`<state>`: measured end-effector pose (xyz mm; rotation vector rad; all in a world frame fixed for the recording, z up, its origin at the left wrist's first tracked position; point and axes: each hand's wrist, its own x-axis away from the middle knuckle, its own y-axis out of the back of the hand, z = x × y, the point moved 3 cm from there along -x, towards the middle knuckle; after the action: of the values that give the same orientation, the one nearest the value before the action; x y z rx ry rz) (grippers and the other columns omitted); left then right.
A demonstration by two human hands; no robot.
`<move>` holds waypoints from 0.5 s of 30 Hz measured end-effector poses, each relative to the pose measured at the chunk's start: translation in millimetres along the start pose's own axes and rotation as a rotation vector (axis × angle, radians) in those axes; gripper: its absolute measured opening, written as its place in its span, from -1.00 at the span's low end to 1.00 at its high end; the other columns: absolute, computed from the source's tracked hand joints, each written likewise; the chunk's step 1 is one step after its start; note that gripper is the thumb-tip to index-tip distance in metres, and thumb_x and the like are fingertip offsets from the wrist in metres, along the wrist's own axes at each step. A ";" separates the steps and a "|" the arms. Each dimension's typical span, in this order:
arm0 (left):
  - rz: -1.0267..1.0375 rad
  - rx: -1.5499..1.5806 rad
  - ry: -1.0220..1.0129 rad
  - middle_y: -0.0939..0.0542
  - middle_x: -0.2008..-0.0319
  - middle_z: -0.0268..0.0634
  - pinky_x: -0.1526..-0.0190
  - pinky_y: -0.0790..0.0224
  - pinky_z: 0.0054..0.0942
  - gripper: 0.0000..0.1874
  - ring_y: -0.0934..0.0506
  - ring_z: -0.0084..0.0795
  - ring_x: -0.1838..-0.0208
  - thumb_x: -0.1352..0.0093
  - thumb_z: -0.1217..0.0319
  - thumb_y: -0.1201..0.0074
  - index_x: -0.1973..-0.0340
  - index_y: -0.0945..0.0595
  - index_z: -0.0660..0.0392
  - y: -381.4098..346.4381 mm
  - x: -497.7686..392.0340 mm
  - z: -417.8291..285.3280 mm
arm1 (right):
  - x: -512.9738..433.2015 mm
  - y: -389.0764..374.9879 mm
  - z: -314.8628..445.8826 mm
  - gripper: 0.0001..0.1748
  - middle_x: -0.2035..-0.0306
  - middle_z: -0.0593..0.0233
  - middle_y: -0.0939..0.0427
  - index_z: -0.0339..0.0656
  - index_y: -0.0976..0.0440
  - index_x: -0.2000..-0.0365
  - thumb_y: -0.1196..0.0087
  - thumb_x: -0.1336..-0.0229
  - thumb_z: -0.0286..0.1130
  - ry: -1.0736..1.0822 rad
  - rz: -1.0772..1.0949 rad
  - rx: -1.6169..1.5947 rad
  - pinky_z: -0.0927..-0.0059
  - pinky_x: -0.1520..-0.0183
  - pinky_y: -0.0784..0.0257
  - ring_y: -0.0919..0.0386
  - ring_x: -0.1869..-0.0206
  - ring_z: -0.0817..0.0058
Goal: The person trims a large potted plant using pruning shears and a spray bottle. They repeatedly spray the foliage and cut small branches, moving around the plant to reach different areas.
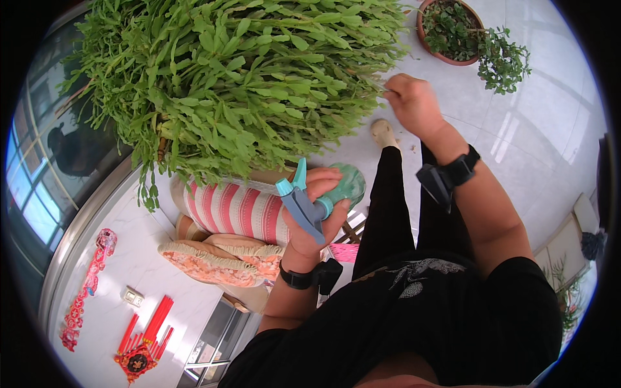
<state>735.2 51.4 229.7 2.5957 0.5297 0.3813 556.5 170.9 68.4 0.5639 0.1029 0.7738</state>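
My left hand [310, 233] grips a spray bottle by the neck. The bottle has a blue-grey and turquoise trigger head [303, 208] and a translucent green body [350, 184], tilted to lie nearly sideways. Above it spreads a large, dense Christmas cactus [233, 92] with flat, segmented green stems; its pot is hidden. At the plant's right edge is my right hand [412, 99], thumb and fingers pinched on what looks like a thin, pale stem tip. Blur hides the exact contact. Both wrists wear black straps with a small black device.
A terracotta pot [421, 29] with a small leafy plant stands on the tiled floor [485, 121]. Below the cactus lie a pink-striped cushion [237, 208] and floral fabric [213, 262]. A glass pane [53, 160] is at left. Red hanging ornaments [138, 361] decorate the white wall.
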 end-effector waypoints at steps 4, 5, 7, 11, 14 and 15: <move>0.014 -0.005 -0.019 -0.59 0.17 -0.07 0.04 -0.41 -0.28 -0.69 -0.57 -0.16 0.08 -0.09 0.58 -0.25 0.24 -0.57 0.26 0.0 1.0 0.3 | 21.4 37.4 -32.3 -0.86 0.40 0.01 -0.54 -0.31 -0.47 0.43 -0.15 0.03 -0.47 -0.251 0.171 -0.118 0.07 0.29 -0.44 -0.55 0.32 0.02; 0.018 0.010 -0.015 -0.59 0.16 -0.07 0.03 -0.41 -0.28 -0.69 -0.57 -0.16 0.08 -0.09 0.59 -0.25 0.23 -0.56 0.26 0.3 1.6 -0.2 | 24.5 46.5 -39.7 -0.85 0.40 0.00 -0.54 -0.31 -0.47 0.42 -0.16 0.03 -0.46 -0.298 0.256 -0.056 0.08 0.29 -0.44 -0.55 0.32 0.03; 0.008 0.043 0.000 -0.58 0.14 -0.07 0.03 -0.42 -0.27 -0.68 -0.57 -0.15 0.07 -0.09 0.59 -0.25 0.22 -0.56 0.26 2.7 2.9 -1.8 | 26.7 55.2 -42.1 -0.85 0.41 0.01 -0.52 -0.33 -0.49 0.41 -0.16 0.02 -0.47 -0.312 0.275 0.176 0.16 0.30 -0.42 -0.53 0.35 0.06; 0.013 0.036 -0.023 -0.57 0.13 -0.07 0.01 -0.42 -0.25 -0.65 -0.56 -0.13 0.05 -0.09 0.60 -0.25 0.20 -0.55 0.27 5.6 3.9 -4.7 | 23.8 62.0 -3.7 -0.86 0.43 0.06 -0.49 -0.32 -0.48 0.37 -0.16 0.00 -0.51 -0.143 0.034 0.251 0.25 0.34 -0.40 -0.49 0.39 0.07; 0.012 0.042 -0.018 -0.57 0.14 -0.06 0.01 -0.42 -0.24 -0.64 -0.56 -0.13 0.04 -0.09 0.61 -0.25 0.19 -0.54 0.28 7.1 3.8 -5.4 | 12.7 50.8 46.8 -0.86 0.41 0.06 -0.50 -0.28 -0.41 0.46 -0.16 0.02 -0.48 0.038 -0.005 -0.084 0.15 0.34 -0.45 -0.51 0.36 -0.01; 0.011 0.042 -0.020 -0.57 0.14 -0.06 0.00 -0.42 -0.24 -0.64 -0.56 -0.13 0.04 -0.08 0.61 -0.25 0.19 -0.54 0.28 7.5 3.8 -5.6 | 6.9 44.7 63.0 -0.85 0.43 0.08 -0.49 -0.27 -0.38 0.49 -0.16 0.03 -0.49 0.088 0.006 -0.118 0.16 0.36 -0.46 -0.51 0.37 -0.01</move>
<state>738.9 49.0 238.9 2.6410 0.5217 0.3511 551.4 173.4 145.8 0.4186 0.1353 0.8052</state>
